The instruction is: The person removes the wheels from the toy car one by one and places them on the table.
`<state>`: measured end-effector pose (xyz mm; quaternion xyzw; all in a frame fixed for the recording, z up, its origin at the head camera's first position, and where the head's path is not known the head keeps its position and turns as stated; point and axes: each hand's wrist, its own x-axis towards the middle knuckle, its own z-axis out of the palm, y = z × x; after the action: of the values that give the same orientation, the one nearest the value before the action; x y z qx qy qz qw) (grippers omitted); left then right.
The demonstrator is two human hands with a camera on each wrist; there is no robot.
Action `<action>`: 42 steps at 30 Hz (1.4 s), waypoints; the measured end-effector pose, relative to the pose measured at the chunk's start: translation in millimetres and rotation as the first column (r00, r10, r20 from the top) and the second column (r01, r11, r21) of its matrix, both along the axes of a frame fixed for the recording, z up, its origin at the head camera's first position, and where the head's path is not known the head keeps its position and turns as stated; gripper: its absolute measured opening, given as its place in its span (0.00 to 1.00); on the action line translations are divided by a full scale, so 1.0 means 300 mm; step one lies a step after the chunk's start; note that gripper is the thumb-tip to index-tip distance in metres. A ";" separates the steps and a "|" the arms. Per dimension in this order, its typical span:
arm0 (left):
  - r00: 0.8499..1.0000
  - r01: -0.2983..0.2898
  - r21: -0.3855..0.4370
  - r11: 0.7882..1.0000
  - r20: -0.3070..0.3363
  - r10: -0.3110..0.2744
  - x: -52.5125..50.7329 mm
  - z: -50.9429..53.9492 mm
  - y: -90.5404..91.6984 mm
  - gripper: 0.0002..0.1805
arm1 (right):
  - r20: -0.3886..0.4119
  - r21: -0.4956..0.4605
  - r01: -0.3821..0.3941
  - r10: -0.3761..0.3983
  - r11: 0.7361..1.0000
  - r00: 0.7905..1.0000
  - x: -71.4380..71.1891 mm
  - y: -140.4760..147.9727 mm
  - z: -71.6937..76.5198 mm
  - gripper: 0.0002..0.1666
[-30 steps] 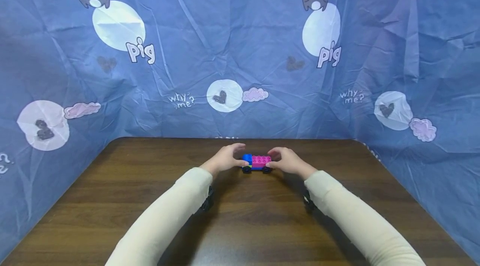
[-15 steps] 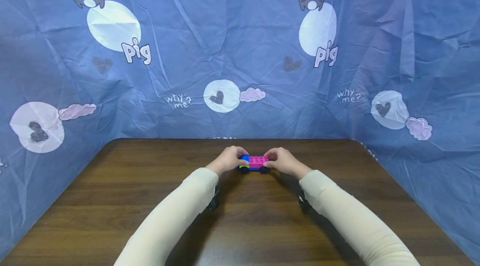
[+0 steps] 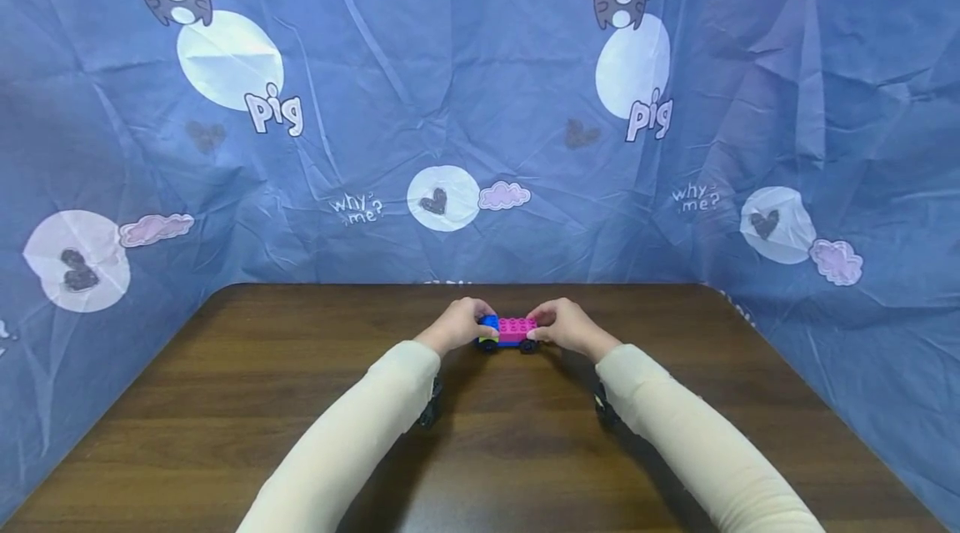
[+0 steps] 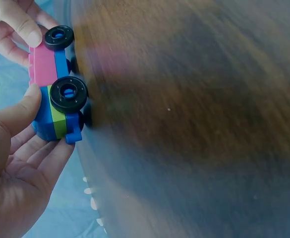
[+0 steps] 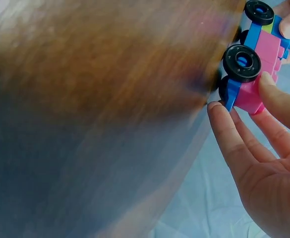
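Observation:
A toy car (image 3: 516,329) built of bricks stands near the far side of the table, between both hands. It has a pink brick (image 4: 44,67), a blue brick (image 4: 43,115) over a lime-green one (image 4: 58,124), a blue base and black wheels (image 5: 242,63). My left hand (image 3: 456,324) pinches the blue end between thumb and fingers. The pink end is held by my right hand (image 3: 567,326), its thumb on the near side and its fingers round the end, as the right wrist view shows. The wheels appear to rest on the table.
The brown wooden table (image 3: 495,450) ends at a blue patterned cloth (image 3: 450,116), which hangs behind and at both sides. Dark wrist cameras (image 3: 431,404) sit under the cream sleeves (image 3: 352,433).
Both hands have drawn in on the toy car, from loosely around it to gripping its two ends. The car has shifted hardly at all; the head view has moved slightly.

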<state>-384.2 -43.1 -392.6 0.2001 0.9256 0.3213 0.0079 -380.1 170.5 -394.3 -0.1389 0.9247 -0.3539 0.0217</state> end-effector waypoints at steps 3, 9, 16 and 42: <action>1.000 0.001 -0.003 1.000 0.004 -0.001 -0.004 0.009 0.003 0.15 | 0.012 -0.037 -0.003 0.004 0.999 1.000 -0.003 0.001 -0.003 0.17; 0.999 -0.006 0.025 1.000 0.047 0.004 -0.016 0.014 0.000 0.15 | 0.011 -0.057 -0.038 0.038 0.998 0.999 -0.012 0.000 -0.021 0.17; 0.998 0.025 0.133 0.991 0.050 -0.032 -0.014 0.024 -0.021 0.15 | -0.039 -0.113 -0.081 0.077 0.990 0.996 -0.019 0.006 0.005 0.18; 0.950 0.196 0.115 0.974 0.225 -0.218 0.094 0.187 -0.133 0.18 | -0.103 -0.063 -0.107 0.100 0.992 0.990 0.145 -0.151 0.288 0.19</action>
<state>-356.1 -83.1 -336.4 0.2567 0.8763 0.3820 0.1425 -336.7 125.1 -308.0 -0.2048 0.9036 -0.3762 -0.0110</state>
